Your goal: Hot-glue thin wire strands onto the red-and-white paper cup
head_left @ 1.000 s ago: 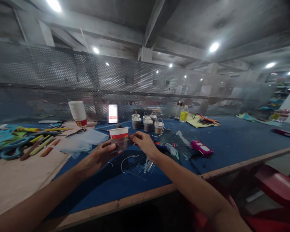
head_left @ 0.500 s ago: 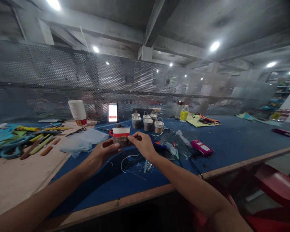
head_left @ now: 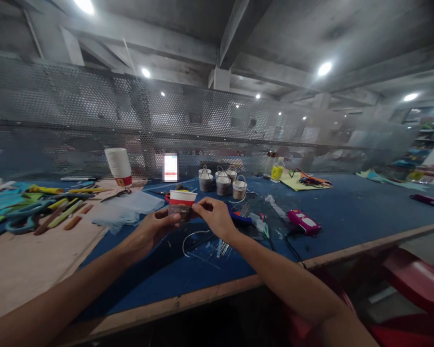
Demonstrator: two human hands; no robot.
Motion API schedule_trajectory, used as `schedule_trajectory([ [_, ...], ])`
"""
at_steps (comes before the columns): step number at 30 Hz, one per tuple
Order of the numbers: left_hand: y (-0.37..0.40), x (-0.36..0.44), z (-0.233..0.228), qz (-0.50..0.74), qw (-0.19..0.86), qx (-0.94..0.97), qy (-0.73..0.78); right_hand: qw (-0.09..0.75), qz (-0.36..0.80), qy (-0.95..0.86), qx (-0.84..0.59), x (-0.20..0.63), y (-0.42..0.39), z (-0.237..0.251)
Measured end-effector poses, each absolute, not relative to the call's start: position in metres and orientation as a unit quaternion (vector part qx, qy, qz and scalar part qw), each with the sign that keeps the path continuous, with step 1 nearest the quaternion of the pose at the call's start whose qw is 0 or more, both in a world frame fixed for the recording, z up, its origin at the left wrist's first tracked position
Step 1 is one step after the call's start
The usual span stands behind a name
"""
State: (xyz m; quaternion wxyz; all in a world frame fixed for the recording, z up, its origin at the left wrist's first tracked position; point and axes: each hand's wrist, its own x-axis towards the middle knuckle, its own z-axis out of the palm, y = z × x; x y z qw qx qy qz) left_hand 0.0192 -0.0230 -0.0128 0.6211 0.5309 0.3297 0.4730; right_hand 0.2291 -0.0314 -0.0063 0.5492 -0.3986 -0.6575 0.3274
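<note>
A small paper cup with a white rim and a red band is held up over the blue table. Dark brown material covers its lower part. My left hand is closed around the cup's lower left side, thumb across the front. From the right, my right hand pinches at the cup's side, near the end of the brown covering; whether it grips the covering or the cup wall is hard to make out. Beyond the hands stand several small covered cups with looped handles.
Left are stacked paper cups, plastic sheets, scissors and clay-coloured sticks. A lit phone screen leans behind. To the right lie a blue glue gun, loose wires, a magenta device and a yellow-labelled bottle.
The cup tips slightly, so its rim opening shows a little more. Both hands keep their hold almost unmoved, and the whole view shifts slightly.
</note>
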Motion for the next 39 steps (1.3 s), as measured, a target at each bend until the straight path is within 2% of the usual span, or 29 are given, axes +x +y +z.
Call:
schedule_trajectory([
  [12,-0.028,0.020,-0.007,0.448,0.657,0.524,0.304,0.558,0.380,-0.637,-0.372,0.231,-0.025,-0.007],
  [31,-0.028,0.028,-0.008,0.487,0.646,0.498,0.312,0.544,0.328,-0.673,-0.378,0.230,-0.029,-0.008],
  [39,-0.030,0.026,-0.005,0.467,0.668,0.492,0.306,0.542,0.331,-0.670,-0.385,0.230,-0.023,-0.011],
])
